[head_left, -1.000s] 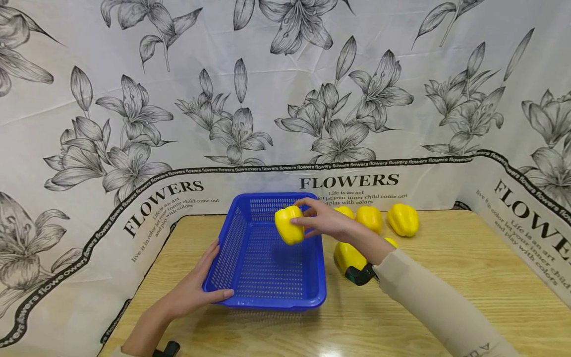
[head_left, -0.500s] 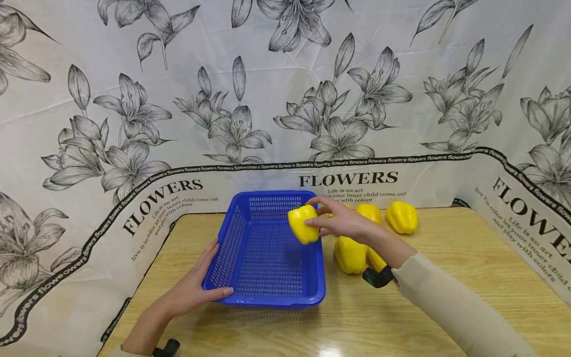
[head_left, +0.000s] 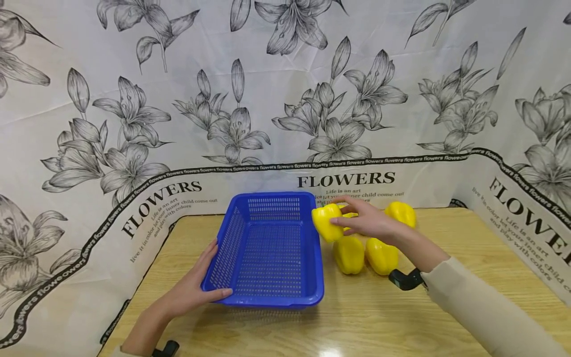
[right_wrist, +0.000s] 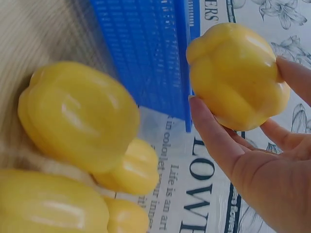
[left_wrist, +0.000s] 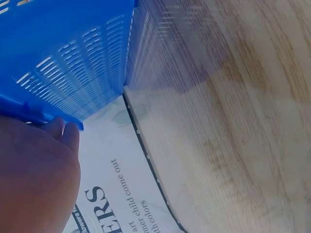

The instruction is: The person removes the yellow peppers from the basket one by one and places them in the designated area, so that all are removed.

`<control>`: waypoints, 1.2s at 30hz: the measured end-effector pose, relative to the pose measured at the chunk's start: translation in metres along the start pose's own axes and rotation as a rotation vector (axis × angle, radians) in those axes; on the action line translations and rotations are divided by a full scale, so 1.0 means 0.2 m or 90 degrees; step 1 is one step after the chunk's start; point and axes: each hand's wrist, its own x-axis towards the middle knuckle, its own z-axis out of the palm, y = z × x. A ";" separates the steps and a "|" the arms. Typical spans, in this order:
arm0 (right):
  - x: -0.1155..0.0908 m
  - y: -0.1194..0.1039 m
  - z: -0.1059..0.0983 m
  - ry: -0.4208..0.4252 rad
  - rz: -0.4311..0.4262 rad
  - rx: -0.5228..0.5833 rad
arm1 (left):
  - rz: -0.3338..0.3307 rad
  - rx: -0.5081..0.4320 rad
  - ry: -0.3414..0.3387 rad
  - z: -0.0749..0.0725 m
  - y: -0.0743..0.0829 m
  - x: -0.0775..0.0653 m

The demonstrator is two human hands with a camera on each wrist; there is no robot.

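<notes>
My right hand point(head_left: 368, 220) pinches a yellow bell pepper point(head_left: 327, 222) between thumb and fingertips. It is up in the air, overlapping the right rim of a blue slotted plastic basket point(head_left: 272, 300) in the head view. From the right wrist, the held pepper point(right_wrist: 235, 77) shows its lobed end, just past the basket's edge. My left hand point(head_left: 189, 292) grips the basket's near left corner, thumb over the rim. In the left wrist view its fingers curl at the rim beside the slotted wall point(left_wrist: 73, 58). The basket's visible floor holds nothing.
Right of the basket, yellow peppers sit on the wooden table point(head_left: 428, 307): one near the basket point(head_left: 349, 254), another beside it point(head_left: 382, 256), one farther back point(head_left: 401, 214). More yellow shows partly behind my right hand. A flower-print cloth point(head_left: 250, 119) hangs behind the table.
My right hand has carried the pepper rightward, from over the basket's inside to its right rim. My left hand and the basket have stayed put.
</notes>
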 end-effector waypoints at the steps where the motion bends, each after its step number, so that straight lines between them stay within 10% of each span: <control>1: -0.01 0.00 -0.02 0.001 0.006 -0.003 | 0.001 0.000 0.000 0.00 0.00 0.00; 36: -0.40 0.44 -0.60 0.063 0.064 -0.020 | 0.011 -0.001 0.006 0.01 0.00 0.01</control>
